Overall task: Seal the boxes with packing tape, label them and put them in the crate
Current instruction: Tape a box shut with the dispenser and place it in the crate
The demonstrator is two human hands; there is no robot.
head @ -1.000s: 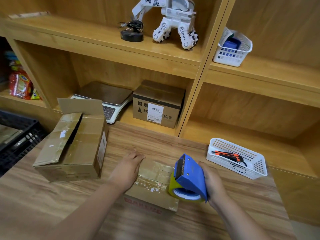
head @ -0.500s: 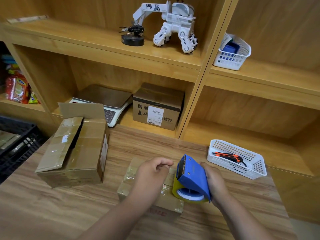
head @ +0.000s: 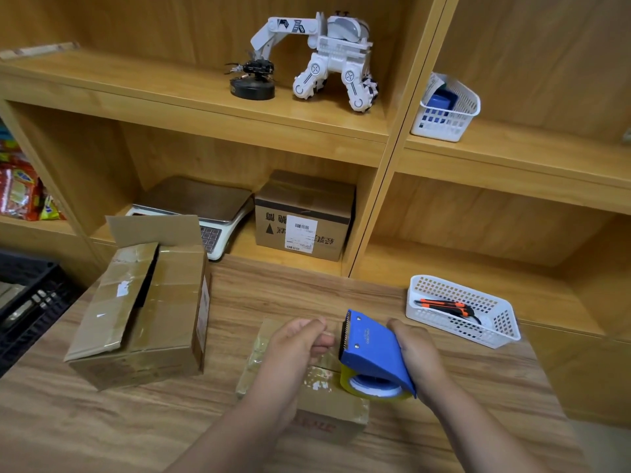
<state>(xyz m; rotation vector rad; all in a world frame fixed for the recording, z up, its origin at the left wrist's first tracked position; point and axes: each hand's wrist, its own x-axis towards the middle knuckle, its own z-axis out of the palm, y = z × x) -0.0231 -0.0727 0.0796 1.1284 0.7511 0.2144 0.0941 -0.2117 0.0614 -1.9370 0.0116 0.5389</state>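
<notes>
A small cardboard box lies on the wooden table right in front of me. My right hand grips a blue tape dispenser with a yellow-rimmed tape roll, held over the box's right end. My left hand hovers above the box with its fingers curled, pinching the clear tape end at the dispenser's toothed edge. A larger cardboard box with one flap up and its top partly open stands to the left. The black crate sits at the far left, cut by the frame edge.
A white basket with an orange utility knife stands at the table's right. On the shelf behind are a labelled cardboard box and a scale. Higher shelves hold a toy robot and another white basket.
My left hand has lifted off the small box's top and curled up at the dispenser's blade, taking the tape end. The dispenser has stayed over the box's right end.
</notes>
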